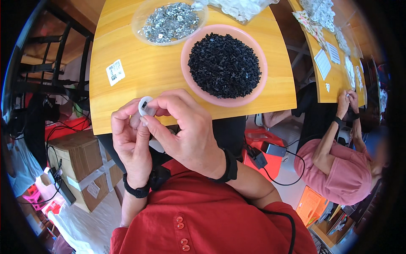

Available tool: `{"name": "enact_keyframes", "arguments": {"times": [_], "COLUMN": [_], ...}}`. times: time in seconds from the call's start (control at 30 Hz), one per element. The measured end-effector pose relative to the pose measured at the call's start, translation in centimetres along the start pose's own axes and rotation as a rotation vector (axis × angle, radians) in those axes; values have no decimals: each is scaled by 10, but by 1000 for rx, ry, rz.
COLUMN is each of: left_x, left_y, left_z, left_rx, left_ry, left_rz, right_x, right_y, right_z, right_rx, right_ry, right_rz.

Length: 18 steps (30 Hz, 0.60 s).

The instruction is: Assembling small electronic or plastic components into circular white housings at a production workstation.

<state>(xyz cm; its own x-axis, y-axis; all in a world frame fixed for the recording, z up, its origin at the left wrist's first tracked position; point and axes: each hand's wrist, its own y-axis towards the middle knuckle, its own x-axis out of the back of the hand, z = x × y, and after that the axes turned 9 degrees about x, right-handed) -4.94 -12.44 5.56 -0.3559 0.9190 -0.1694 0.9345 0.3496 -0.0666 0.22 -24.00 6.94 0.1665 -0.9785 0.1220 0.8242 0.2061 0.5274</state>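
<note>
Over the table's near edge, my two hands come together on a small round white plastic part (146,106) with a black piece set in it. My left hand (132,142) pinches it from the left and below with fingers and thumb. From the right, my right hand (186,131) presses thumb and fingertips against the same part. Farther off lies a pink tray (262,72) heaped with small black plastic pieces (224,65). Beside it a clear round dish (138,25) carries many small silver metal pieces (171,23).
A white label (115,73) lies on the wooden table (139,63); a bag of white parts (243,8) is at its far edge. Cardboard box (80,163) at left, red stool (264,158) with a power adapter at right. A co-worker in pink (336,169) sits at another table (321,91).
</note>
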Motion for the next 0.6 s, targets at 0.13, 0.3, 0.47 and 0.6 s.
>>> {"name": "enact_keyframes", "arguments": {"times": [0.13,0.3,0.47,0.6], "left_x": [-3,-1,1,-1], "left_y": [0,-1,-1,0], "left_z": [-2,-2,-6,-13], "left_rx": [-20,-85,-30,-131], "left_ry": [-6,100,174,296], "left_rz": [-20,-10,-51,-58], "right_x": [-2,-6,-7,-6], "right_y": [0,0,-4,-6], "right_z": [-1,4,-1,-6], "right_rx": [-25,-161,-205,-318], "right_ry": [2,79,164,390], "right_rz": [33,0,-14,-53]}}
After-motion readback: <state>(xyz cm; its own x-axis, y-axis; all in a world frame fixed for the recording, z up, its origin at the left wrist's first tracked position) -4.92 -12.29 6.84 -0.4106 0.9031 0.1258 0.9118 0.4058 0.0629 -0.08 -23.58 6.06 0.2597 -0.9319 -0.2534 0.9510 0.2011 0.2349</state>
